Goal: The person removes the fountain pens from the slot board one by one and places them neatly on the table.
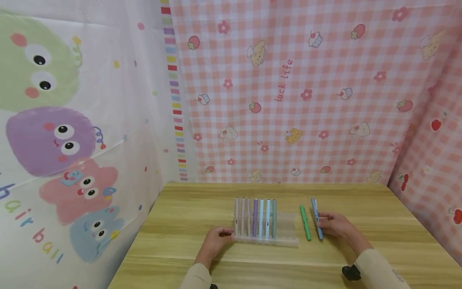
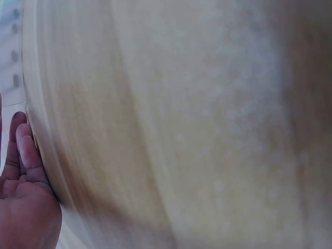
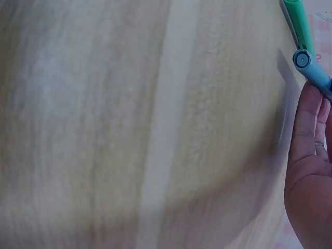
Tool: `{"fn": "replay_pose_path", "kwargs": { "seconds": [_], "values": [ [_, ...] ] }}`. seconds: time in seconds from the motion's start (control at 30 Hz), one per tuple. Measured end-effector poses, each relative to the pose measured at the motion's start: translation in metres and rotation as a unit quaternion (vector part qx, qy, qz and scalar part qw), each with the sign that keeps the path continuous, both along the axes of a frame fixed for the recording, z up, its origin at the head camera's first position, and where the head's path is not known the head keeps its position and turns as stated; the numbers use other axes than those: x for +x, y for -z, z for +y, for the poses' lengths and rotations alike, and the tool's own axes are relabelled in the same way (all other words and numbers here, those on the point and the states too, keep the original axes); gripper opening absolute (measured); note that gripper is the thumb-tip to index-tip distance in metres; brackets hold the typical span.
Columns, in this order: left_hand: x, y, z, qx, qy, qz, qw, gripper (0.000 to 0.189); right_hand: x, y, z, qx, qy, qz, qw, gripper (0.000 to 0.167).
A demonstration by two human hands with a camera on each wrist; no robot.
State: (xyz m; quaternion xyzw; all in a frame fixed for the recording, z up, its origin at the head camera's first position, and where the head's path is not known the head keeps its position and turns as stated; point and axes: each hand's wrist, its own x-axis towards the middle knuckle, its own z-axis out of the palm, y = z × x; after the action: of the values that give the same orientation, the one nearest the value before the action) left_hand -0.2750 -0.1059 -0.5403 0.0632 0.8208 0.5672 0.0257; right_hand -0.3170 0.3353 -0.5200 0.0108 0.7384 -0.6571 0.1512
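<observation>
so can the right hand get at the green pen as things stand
Probably not straight away: the right hand is pinching the blue pen, which is between it and the green pen. With the blue pen set aside, the green pen looks close and uncovered.

right-wrist view crops blue pen (image 3: pixel 316 73)

I'd call this a makeshift tabletop corner; whether in a home or a studio, I can't tell. My head view shows a wood-grain table (image 1: pixel 173 228) hemmed in by a white cloth (image 1: pixel 122 76) with cartoon creatures (image 1: pixel 52 140) on the left, a pink checked cloth (image 1: pixel 281 120) with strawberries (image 1: pixel 255 107) at the far side, and a cherry-print cloth (image 1: pixel 436 160) on the right.
</observation>
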Motion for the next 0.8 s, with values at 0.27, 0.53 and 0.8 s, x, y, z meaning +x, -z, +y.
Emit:
{"fn": "replay_pose_path", "kwargs": {
  "seconds": [0.27, 0.53, 0.8],
  "values": [
    [0.001, 0.000, 0.001, 0.006, -0.001, -0.005, 1.0000, 0.019, 0.000, 0.008, -0.002, -0.021, -0.004, -0.002, 0.9998, 0.059],
    [-0.001, 0.001, 0.002, 0.006, -0.005, -0.005, 1.0000, 0.018, 0.000, 0.009, -0.007, -0.013, 0.010, 0.001, 0.9999, 0.062],
    [-0.001, 0.001, 0.001, 0.000, -0.002, -0.005, 1.0000, 0.018, 0.000, 0.008, -0.013, 0.014, 0.034, 0.002, 0.9993, 0.060]
  ]
}}
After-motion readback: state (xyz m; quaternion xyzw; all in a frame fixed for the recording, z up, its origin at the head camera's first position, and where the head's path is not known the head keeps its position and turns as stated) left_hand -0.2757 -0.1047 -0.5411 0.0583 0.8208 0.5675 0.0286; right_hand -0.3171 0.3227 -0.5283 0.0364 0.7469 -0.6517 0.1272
